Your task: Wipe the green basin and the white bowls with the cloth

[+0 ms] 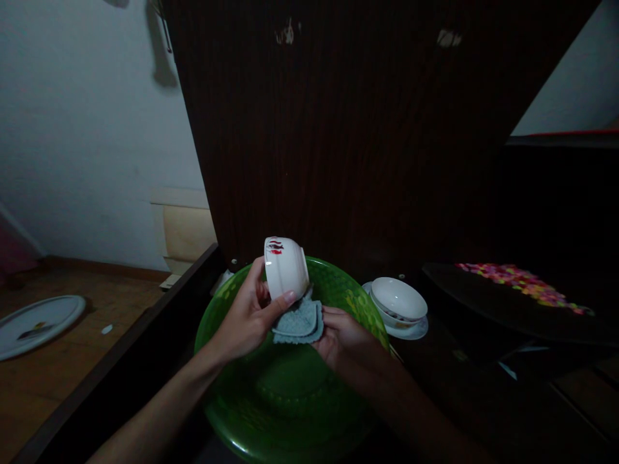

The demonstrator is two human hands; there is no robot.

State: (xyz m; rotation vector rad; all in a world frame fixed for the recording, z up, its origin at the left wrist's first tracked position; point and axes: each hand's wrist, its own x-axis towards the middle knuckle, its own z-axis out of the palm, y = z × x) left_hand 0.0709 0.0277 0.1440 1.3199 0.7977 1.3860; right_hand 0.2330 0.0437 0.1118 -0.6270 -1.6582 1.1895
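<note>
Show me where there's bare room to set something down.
Brown wooden floor lies bare between the white oval panel and dark wooden rail; the round green basin shows room in its near part. Above its middle crowd the left hand, right hand, red-printed white bowl and blue-grey cloth; stacked white bowls crowd its right side.
</note>
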